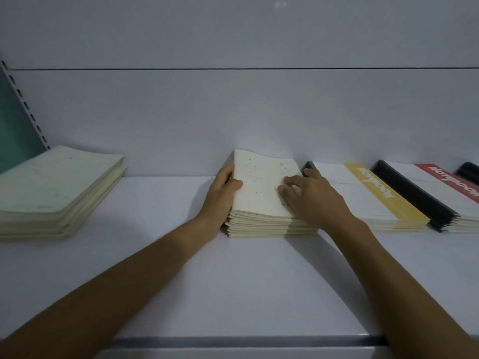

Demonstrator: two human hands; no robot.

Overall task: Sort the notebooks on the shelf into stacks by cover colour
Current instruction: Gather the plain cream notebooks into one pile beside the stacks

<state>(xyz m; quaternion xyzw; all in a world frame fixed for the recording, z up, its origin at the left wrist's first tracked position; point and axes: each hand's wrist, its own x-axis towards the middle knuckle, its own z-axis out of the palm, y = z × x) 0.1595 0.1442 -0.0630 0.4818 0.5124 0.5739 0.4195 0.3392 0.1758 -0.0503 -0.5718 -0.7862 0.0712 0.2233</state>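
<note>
On the white shelf (233,281), hard against the grey back panel (233,112): middle stack of cream notebooks (259,195), slightly fanned along its near edge, top cover speckled with small dark marks. Holds that stack at its left edge with the left grip (223,195), thumb laid over the top cover, fingers down along the left side. Lays the right grip (311,200) across the right part of the same cover, fingertips (282,189) bent and touching the paper, one finger reaching the black corner of the next pile. Cannot tell whether clamped on the cover's edge or merely resting there. Reaches in with both bare forearms from the near edge of the shelf.

Well apart to the left: second cream stack (57,182), turned at an angle, its notebooks shifted loosely over one another. Behind it, a slotted upright (26,107) and a teal panel (13,125).

Just beside the middle stack on the right: yellow-banded pile (375,200) of white notebooks, band lettered in white, lying flat. Next to that, further right: red-banded pile (451,182), bound by a long black spine (412,195) along its left side, cut off by the frame. At the far right edge, another black spine (469,171), mostly out of view.
</note>
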